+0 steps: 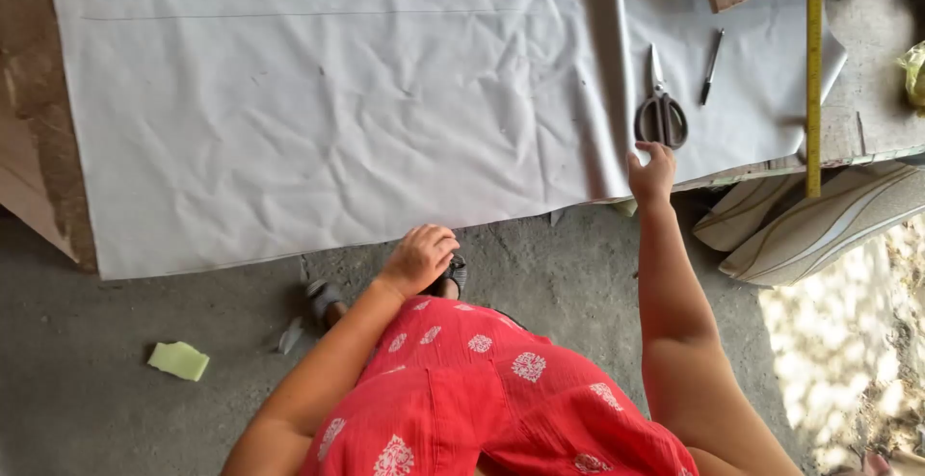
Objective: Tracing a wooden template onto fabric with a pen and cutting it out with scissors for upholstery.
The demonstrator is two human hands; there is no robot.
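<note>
Right hand [652, 172] reaches to scissors [661, 110] on grey sheet [328, 119]; left hand [420, 258] hangs loosely curled, holding nothing.

Right fingers spread, just short of the scissor handles, grasping nothing. Risk: a tug could drag the creased, limp sheet off the table edge, or nudge the steel blades, slim pen [711, 66] or stiff yellow rule [814, 71]. Floor is rough concrete; a green scrap [178, 360] lies there.

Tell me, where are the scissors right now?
In the head view the scissors lie on the grey sheet at the right, just above the right hand, with a pen beside them.
</note>
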